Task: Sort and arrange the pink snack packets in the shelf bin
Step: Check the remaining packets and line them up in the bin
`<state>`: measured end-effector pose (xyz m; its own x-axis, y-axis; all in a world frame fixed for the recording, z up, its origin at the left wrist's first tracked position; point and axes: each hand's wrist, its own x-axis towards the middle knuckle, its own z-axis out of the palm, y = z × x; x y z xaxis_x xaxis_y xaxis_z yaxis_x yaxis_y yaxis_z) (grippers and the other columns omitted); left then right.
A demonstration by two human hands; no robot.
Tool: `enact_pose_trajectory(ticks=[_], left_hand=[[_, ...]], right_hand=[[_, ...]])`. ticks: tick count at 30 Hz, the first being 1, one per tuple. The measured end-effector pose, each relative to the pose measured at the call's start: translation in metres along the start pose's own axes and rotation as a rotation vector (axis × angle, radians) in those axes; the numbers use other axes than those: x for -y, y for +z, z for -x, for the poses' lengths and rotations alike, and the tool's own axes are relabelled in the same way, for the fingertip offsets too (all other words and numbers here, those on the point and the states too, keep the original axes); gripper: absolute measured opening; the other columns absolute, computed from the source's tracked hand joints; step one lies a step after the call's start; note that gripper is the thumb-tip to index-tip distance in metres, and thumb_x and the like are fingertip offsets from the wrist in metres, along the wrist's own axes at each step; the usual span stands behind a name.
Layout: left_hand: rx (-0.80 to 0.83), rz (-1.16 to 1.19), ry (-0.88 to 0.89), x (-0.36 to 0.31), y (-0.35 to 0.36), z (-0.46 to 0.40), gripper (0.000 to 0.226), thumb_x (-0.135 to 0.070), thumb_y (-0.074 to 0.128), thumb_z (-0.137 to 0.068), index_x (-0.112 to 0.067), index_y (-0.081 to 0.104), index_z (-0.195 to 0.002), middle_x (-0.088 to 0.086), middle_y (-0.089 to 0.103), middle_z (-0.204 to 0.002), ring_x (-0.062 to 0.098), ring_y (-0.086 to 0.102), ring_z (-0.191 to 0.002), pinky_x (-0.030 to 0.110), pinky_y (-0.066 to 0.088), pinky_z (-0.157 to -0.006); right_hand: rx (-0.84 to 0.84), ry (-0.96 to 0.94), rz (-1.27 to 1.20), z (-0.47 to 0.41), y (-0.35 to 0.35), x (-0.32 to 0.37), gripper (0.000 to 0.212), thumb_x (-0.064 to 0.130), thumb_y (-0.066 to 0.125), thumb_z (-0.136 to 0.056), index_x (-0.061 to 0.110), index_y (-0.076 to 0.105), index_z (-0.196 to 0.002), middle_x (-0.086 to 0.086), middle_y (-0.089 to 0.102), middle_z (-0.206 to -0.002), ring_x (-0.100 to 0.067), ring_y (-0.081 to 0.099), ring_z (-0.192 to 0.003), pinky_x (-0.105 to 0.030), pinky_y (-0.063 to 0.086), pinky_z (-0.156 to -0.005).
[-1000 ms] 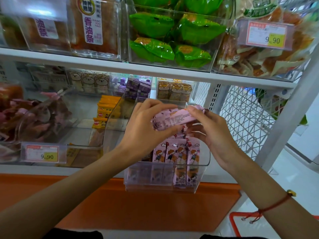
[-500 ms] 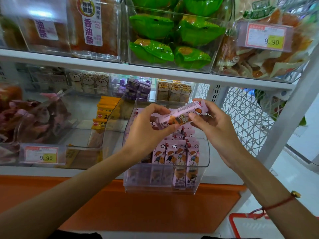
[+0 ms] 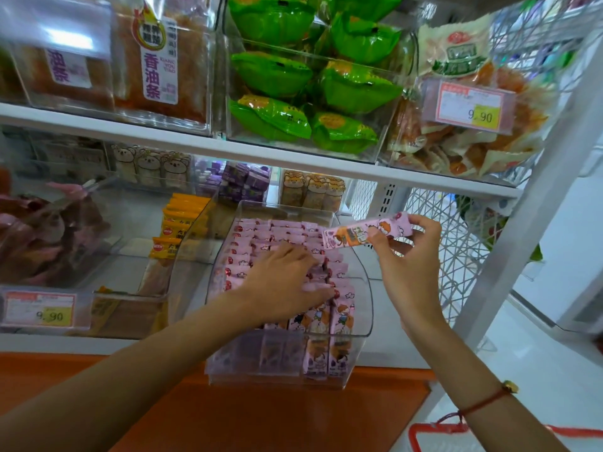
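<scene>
Left hand (image 3: 284, 282) now off the packet, fingers flat on the binned rows (image 3: 261, 236); right hand (image 3: 408, 256) pinching pink packet (image 3: 365, 234), long axis sideways.

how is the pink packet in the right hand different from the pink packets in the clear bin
The held packet is up in the air beside the bin, pinched by the right hand; the binned packets sit inside the clear bin under the left hand. The held packet lies roughly level with its printed face in view; the binned packets stand on end in packed rows, mostly showing their top edges. Both share the pink wrapper with cartoon print.
</scene>
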<state>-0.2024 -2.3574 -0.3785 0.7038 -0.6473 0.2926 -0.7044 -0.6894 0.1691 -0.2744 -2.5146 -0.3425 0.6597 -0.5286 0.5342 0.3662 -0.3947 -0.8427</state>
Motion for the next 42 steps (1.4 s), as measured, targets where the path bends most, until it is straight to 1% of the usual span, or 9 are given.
enact_pose_trajectory(ticks=[5,10,16,22,28,31,36,39,42], left_hand=[[-0.068,-0.037,0.094,0.002,-0.002,0.010,0.060,-0.064,0.041,-0.089,-0.025,0.049,-0.135,-0.005,0.045,-0.142,0.016,0.031,-0.133,0.035,0.025,-0.108],[-0.059,0.050,0.078,0.006,-0.002,0.024,0.057,-0.063,0.044,-0.088,-0.033,0.047,-0.137,-0.008,0.047,-0.134,0.011,0.037,-0.122,0.029,0.032,-0.100],[-0.043,0.122,0.069,0.007,-0.007,0.029,0.050,-0.058,0.050,-0.089,-0.035,0.050,-0.134,-0.009,0.054,-0.122,0.009,0.040,-0.113,0.028,0.037,-0.094],[-0.044,0.119,0.076,0.005,-0.008,0.033,0.050,-0.056,0.048,-0.091,-0.034,0.048,-0.136,-0.009,0.054,-0.123,0.009,0.040,-0.112,0.025,0.035,-0.092],[-0.066,0.172,0.060,0.006,-0.010,0.034,0.048,-0.046,0.053,-0.092,-0.030,0.048,-0.137,-0.008,0.055,-0.129,0.009,0.042,-0.118,0.026,0.037,-0.097],[-0.083,0.207,0.060,0.007,-0.012,0.035,0.045,-0.044,0.055,-0.091,-0.030,0.049,-0.134,-0.010,0.053,-0.133,0.007,0.042,-0.124,0.024,0.034,-0.102],[-0.087,0.189,0.093,0.008,-0.014,0.035,0.039,-0.042,0.052,-0.094,-0.032,0.052,-0.131,-0.010,0.054,-0.132,0.008,0.041,-0.124,0.030,0.034,-0.104],[-0.084,0.162,0.127,0.007,-0.012,0.035,0.035,-0.041,0.050,-0.095,-0.036,0.053,-0.130,-0.012,0.055,-0.128,0.006,0.040,-0.118,0.024,0.032,-0.097],[-0.077,0.127,0.146,0.008,-0.011,0.035,0.034,-0.041,0.051,-0.094,-0.033,0.057,-0.126,-0.013,0.057,-0.126,0.004,0.041,-0.116,0.023,0.033,-0.097]], right_hand=[[0.200,-0.103,0.221,-0.004,0.007,-0.004,0.034,0.007,0.065,-0.087,0.018,0.041,-0.109,0.019,0.052,-0.089,0.020,0.056,-0.073,-0.004,0.044,-0.059],[0.361,-0.182,0.419,-0.019,0.009,0.005,0.032,0.012,0.065,-0.088,0.023,0.042,-0.107,0.002,0.059,-0.100,-0.007,0.061,-0.087,-0.028,0.053,-0.079],[0.668,-0.213,0.623,-0.035,0.014,0.018,0.029,0.011,0.075,-0.079,0.019,0.052,-0.095,0.002,0.063,-0.094,-0.014,0.063,-0.083,-0.038,0.055,-0.076],[0.774,-0.405,0.987,-0.036,0.040,-0.001,0.017,0.028,0.076,-0.078,0.021,0.072,-0.094,0.000,0.061,-0.112,-0.018,0.055,-0.106,-0.024,0.037,-0.075],[0.997,-0.359,1.066,-0.041,0.045,-0.006,0.016,0.026,0.067,-0.086,0.028,0.074,-0.101,0.009,0.069,-0.103,-0.015,0.058,-0.101,-0.020,0.036,-0.067],[0.964,-0.426,1.054,-0.044,0.037,0.004,0.021,0.024,0.064,-0.088,0.030,0.071,-0.107,0.007,0.066,-0.109,-0.015,0.055,-0.105,-0.026,0.039,-0.075],[0.922,-0.415,0.979,-0.032,0.021,0.017,0.016,0.036,0.071,-0.081,0.035,0.073,-0.097,0.016,0.059,-0.089,-0.007,0.047,-0.092,-0.028,0.038,-0.070],[0.908,-0.480,1.036,-0.023,0.021,0.013,0.025,0.048,0.067,-0.081,0.034,0.073,-0.101,0.011,0.066,-0.099,-0.012,0.047,-0.099,-0.030,0.039,-0.073],[0.828,-0.547,1.091,-0.016,0.027,0.007,0.021,0.044,0.065,-0.085,0.034,0.072,-0.103,0.005,0.062,-0.101,-0.017,0.046,-0.101,-0.027,0.030,-0.070]])
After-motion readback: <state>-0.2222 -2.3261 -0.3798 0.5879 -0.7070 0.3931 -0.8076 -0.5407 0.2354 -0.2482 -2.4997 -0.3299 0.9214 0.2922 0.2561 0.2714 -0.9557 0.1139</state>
